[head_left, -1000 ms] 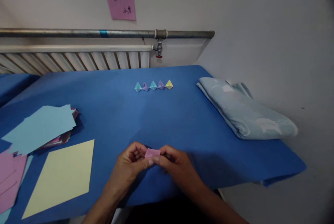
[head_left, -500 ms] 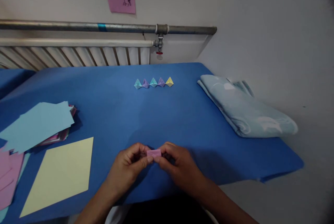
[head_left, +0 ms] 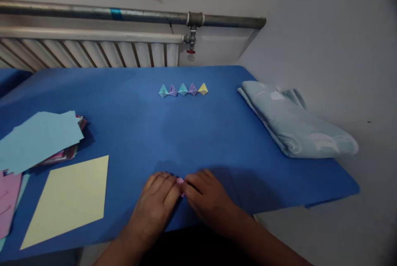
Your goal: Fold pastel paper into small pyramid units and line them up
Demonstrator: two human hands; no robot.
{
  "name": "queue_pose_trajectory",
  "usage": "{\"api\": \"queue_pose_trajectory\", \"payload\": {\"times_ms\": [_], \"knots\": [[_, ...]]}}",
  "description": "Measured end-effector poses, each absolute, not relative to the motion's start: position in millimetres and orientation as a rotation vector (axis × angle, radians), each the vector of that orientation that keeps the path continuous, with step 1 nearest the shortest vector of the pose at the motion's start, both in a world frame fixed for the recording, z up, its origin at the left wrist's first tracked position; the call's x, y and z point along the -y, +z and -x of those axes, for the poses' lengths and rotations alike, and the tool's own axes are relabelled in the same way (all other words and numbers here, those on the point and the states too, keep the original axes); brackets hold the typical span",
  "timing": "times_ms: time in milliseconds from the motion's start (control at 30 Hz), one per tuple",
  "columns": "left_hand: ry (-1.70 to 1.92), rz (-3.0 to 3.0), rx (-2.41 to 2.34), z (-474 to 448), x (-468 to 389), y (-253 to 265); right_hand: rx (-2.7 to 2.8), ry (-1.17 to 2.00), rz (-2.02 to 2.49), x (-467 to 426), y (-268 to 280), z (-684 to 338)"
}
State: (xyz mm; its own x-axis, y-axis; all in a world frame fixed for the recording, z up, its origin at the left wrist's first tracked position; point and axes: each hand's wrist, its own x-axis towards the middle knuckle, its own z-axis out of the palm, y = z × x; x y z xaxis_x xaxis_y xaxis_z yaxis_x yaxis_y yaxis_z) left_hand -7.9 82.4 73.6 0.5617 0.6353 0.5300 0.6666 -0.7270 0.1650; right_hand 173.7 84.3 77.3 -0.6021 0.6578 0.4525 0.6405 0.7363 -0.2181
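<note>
A small piece of folded pink paper [head_left: 180,181] sits between my two hands near the front edge of the blue table; only a sliver of it shows. My left hand [head_left: 158,200] is closed on its left side, knuckles up, with the thumb mostly hidden. From the other side, my right hand [head_left: 207,197] pinches the same paper between thumb and bent fingers. Farther back, a row of several small folded paper shapes [head_left: 183,89] in turquoise, purple and yellow stands on the table.
A yellow sheet [head_left: 71,200] lies to the left, beside a stack of light blue paper [head_left: 41,137] and some pink sheets [head_left: 9,212]. On the right rests a folded pale green cloth [head_left: 297,125]. A radiator [head_left: 93,53] and a metal pipe [head_left: 149,14] run along the wall behind.
My left hand has rolled over so its back faces up, and the pink paper has turned from a flat strip to a mostly covered, upright piece. The view has tilted slightly downward.
</note>
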Motion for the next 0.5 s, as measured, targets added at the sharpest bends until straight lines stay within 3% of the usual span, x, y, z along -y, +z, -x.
{"api": "queue_pose_trajectory", "payload": {"times_ms": [167, 500], "knots": [[-0.771, 2.810, 1.231, 14, -68, 78, 2.512, 0.279, 1.025, -77, 85, -180], [-0.804, 2.829, 1.208, 20, -61, 69, 2.487, 0.340, 1.077, -75, 84, -184]]}}
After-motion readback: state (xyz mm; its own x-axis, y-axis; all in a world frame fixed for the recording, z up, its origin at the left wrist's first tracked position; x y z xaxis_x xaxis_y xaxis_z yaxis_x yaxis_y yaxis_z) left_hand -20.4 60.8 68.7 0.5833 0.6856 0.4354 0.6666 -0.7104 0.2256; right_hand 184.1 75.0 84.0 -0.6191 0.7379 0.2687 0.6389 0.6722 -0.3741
